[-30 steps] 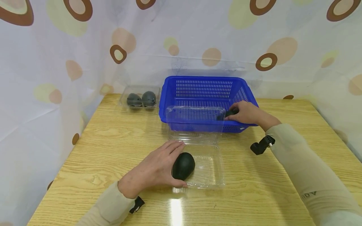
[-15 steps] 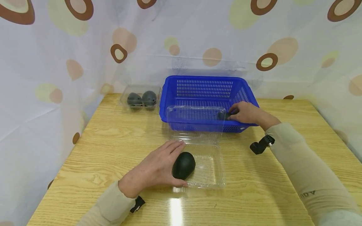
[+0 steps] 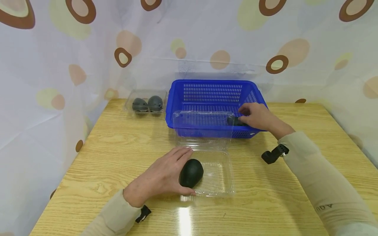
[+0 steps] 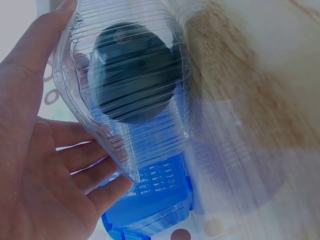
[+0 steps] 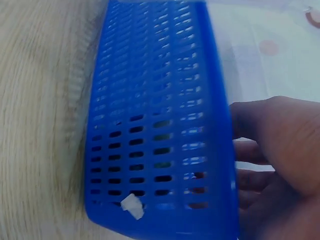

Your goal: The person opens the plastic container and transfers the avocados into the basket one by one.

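Note:
A dark green avocado lies in the left part of a hinged clear plastic clamshell box, whose lid stands up against the basket's front. My left hand holds the box by its left side, thumb at the near corner and fingers at the far one. In the left wrist view the fingers reach along the ribbed wall. Inside the blue basket lies another dark avocado, partly seen through the lid. Right over it is my right hand, thumb and fingers spread apart; the basket wall hides part of it in the right wrist view.
At the back left of the wooden table stands a closed clear box holding two dark avocados. A patterned curtain hangs behind the table and along its sides.
My right hand has let go of the avocado in the basket, lifted slightly and spread its fingers. The left hand, the open box and its avocado stay in place.

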### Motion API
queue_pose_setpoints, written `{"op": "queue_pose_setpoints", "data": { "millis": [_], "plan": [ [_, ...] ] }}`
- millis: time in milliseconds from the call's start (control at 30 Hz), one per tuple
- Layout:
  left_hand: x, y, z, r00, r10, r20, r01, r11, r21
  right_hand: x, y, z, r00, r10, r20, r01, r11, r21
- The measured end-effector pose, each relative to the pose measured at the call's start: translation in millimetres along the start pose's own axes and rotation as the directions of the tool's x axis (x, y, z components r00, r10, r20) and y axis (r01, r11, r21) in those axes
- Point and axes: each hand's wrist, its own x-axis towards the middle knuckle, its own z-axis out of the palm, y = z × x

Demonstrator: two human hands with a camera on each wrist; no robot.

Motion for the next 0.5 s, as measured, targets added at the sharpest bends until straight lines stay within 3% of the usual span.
{"op": "queue_pose_setpoints", "data": {
  "millis": [233,500],
  "plan": [
    [-1.0,0.2,-0.1,1.0,0.005,-0.011,-0.005,1.0,-0.01,-14,-10,-8.5,0.993,-0.013,-0.116,0.021,0.997,0.074],
    [-1.1,0.1,0.1,1.0,0.008,-0.012,-0.008,1.0,-0.012,-34,-18,-14.7,0.98,-0.045,-0.193,0.073,0.987,0.141]
  ]
}}
